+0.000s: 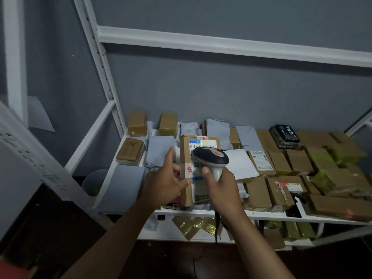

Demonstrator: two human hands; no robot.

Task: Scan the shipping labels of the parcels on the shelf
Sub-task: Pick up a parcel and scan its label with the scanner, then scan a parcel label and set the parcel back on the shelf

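Scanning one cardboard parcel (pixel 198 170) lifted over the shelf (pixel 261 215), left hand (pixel 168 183) fingers clamped on its edge, right hand (pixel 222 185) gripping the scanner (pixel 211 158) at its label; dozens of parcels look left.

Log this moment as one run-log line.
left hand: holds labelled box | right hand: grips scanner over label | shelf: parcels remain

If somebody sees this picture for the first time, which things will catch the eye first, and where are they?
At the centre, the left hand holds a cardboard parcel tilted up above the white shelf, while the right hand grips a handheld barcode scanner over its shipping label. To the right, many brown boxes crowd the shelf, with a black box at the back.
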